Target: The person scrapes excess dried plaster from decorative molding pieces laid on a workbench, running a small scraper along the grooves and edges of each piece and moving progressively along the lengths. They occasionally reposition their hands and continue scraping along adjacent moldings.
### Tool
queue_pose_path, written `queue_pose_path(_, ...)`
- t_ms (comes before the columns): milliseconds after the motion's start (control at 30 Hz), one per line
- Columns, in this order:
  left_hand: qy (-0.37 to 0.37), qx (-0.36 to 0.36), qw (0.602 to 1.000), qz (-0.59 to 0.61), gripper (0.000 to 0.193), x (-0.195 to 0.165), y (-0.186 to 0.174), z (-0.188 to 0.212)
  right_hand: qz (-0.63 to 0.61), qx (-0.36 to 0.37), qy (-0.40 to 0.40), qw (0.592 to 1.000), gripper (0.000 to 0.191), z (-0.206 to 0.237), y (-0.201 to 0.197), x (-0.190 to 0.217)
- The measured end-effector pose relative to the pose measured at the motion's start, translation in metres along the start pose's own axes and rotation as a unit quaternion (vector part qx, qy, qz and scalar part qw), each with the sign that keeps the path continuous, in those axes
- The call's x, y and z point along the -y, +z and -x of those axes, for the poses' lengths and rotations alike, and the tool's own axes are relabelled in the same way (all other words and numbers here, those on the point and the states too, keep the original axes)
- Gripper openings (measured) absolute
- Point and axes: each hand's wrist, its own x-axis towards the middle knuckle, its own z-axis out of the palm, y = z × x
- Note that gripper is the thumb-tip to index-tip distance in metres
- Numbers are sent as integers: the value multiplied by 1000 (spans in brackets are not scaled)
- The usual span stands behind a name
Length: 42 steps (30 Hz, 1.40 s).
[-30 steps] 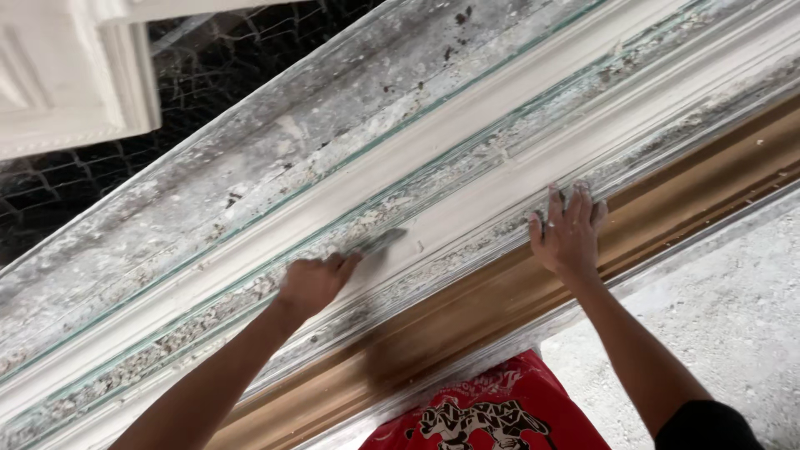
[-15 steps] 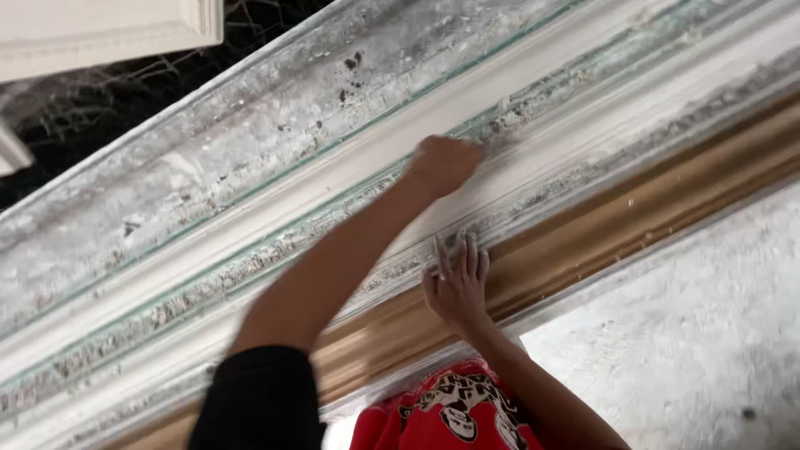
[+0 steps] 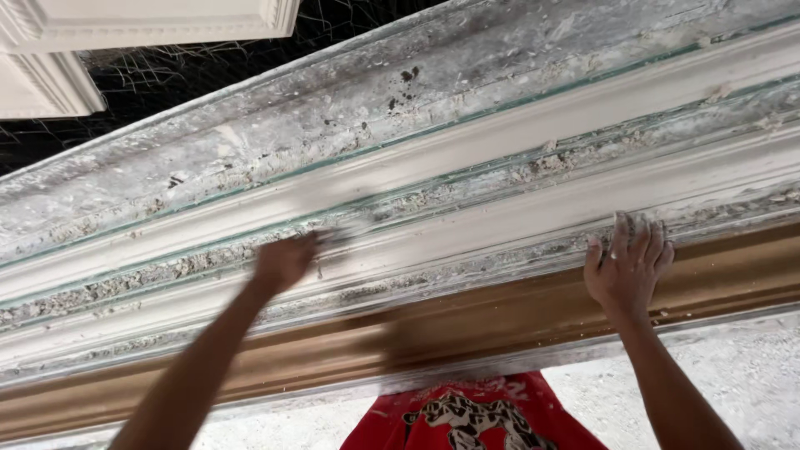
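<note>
Bracing my right hand [image 3: 627,271] flat, fingers spread, on the moulding [image 3: 500,158].
Beside it my left hand [image 3: 285,261], blurred, closes its grip round a scraper [image 3: 346,236], I think.

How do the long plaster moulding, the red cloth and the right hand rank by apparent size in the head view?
1. Long plaster moulding, spanning the frame.
2. Red cloth, partly cut off by the bottom edge.
3. Right hand.
Camera nearness makes true sizes unsure.

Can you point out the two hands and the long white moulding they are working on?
left hand [image 3: 285,262], head view, on its blurred back.
right hand [image 3: 627,268], head view, on its back.
white moulding [image 3: 500,150], head view, on a smooth white band.
</note>
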Motion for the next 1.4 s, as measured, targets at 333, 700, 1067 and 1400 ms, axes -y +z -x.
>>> queue_pose_path(333,110,-65,991,32,38,-128,25,-67,5,15,1,1000,65,-6,7,-13)
queue_pose_path(700,56,-84,993,62,50,4,16,-4,-6,-7,10,1000,61,-9,-4,2)
queue_pose_path(1067,177,-2,983,53,34,-361,-114,-150,0,-48,6,999,57,-15,-38,16)
queue_pose_path(1400,91,22,993,-74,42,-188,-88,-59,-6,-15,37,999,61,-13,-28,10)
